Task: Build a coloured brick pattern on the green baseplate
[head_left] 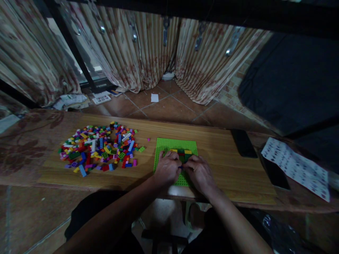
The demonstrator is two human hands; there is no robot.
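Over studded baseplate [174, 143] (flat, green), left hand [167, 168], right hand [199, 173], boxy bricks [188, 152].

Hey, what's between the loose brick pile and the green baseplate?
In the head view, one small pink brick lies on the wooden board left of the green baseplate; bright green pieces edge the brick pile.
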